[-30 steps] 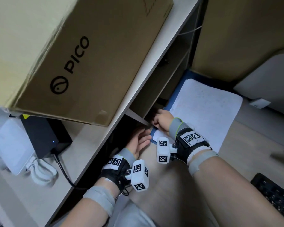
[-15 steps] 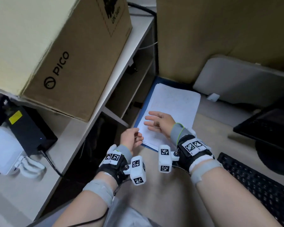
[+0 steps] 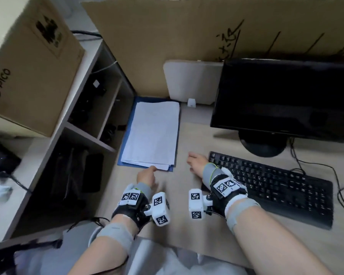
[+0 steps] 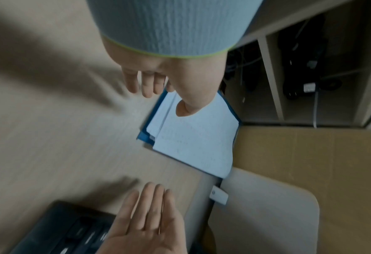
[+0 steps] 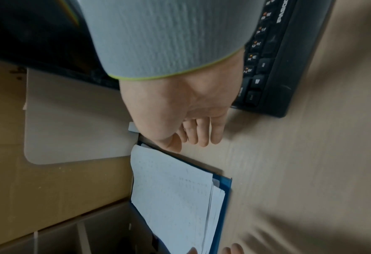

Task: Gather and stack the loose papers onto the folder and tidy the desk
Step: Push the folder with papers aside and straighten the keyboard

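A stack of white papers [image 3: 151, 133] lies squared on a blue folder [image 3: 127, 143] beside the shelf unit. My left hand [image 3: 147, 173] hovers at the stack's near edge, fingers relaxed and holding nothing; in the left wrist view its thumb [image 4: 185, 110] hangs over the papers [image 4: 197, 137]. My right hand [image 3: 195, 161] rests open on the bare desk between the folder and the keyboard. In the right wrist view the right hand [image 5: 193, 134] has loosely straight fingers, apart from the papers [image 5: 171, 189] and the folder [image 5: 223, 189].
A black keyboard [image 3: 272, 185] and a dark monitor [image 3: 282, 100] fill the right side. A shelf unit [image 3: 99, 108] with a large cardboard box [image 3: 28, 76] on top stands at the left. A white board [image 3: 193, 82] leans on the cardboard wall [image 3: 187, 26] behind.
Both hands have come off the papers. The right hand moved right to the desk by the keyboard, the left drew back to the stack's near edge. The head view swung right.
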Demonstrator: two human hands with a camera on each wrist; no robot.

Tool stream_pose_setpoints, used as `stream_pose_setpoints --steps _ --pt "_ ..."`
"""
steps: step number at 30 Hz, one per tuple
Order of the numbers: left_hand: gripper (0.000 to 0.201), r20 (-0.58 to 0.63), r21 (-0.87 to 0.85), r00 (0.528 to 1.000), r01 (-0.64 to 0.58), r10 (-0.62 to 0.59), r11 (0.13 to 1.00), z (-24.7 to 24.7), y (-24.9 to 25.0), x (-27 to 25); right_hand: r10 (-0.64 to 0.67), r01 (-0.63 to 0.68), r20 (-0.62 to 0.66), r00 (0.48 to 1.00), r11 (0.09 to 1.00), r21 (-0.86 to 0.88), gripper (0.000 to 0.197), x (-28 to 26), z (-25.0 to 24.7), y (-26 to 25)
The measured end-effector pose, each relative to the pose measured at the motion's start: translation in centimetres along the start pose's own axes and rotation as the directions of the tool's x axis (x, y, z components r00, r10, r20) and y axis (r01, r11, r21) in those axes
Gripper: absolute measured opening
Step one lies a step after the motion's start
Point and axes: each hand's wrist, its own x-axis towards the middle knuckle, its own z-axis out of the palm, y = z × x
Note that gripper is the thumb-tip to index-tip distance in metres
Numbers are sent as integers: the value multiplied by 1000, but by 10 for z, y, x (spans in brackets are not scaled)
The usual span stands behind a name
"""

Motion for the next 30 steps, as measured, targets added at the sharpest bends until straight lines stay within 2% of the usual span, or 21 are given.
stream_pose_setpoints --steps 4,6,8,9,11,14,16,19,21,25,30 --pt "12 -16 -187 996 78 -82 979 -23 3 15 -38 38 -1 999 998 -56 48 8 26 -16" --pt "18 0 -254 996 89 -92 963 -24 6 23 -24 24 -8 1000 996 -83 38 3 30 -27" --pt "28 25 -347 990 137 -137 928 -27 10 35 1 -2 -8 1000 989 -146 15 13 40 -34" --pt "30 37 -380 986 164 -162 910 -28 11 40 21 -23 -11 1000 985 -173 24 19 46 -37" --pt "31 86 -399 979 204 -185 894 -29 12 50 53 -51 2 999 966 -255 30 26 58 -41" --pt "17 150 -421 965 260 -216 869 -24 18 53 86 -79 8 996 940 -333 30 30 72 -47" --pt "10 154 -419 963 265 -219 868 -25 25 54 118 -109 1 993 920 -377 41 27 80 -53" --pt "11 152 -407 964 262 -217 875 -27 28 57 150 -128 24 988 907 -402 38 22 85 -56" --pt "12 139 -391 961 275 -239 878 -28 31 58 135 -127 -3 991 921 -368 35 20 84 -57" --pt "19 137 -378 959 281 -246 882 -20 35 56 94 -102 -40 995 950 -296 44 16 71 -57" --pt "20 128 -340 963 265 -235 902 -7 42 46 29 -35 -29 999 966 -257 27 14 53 -49"
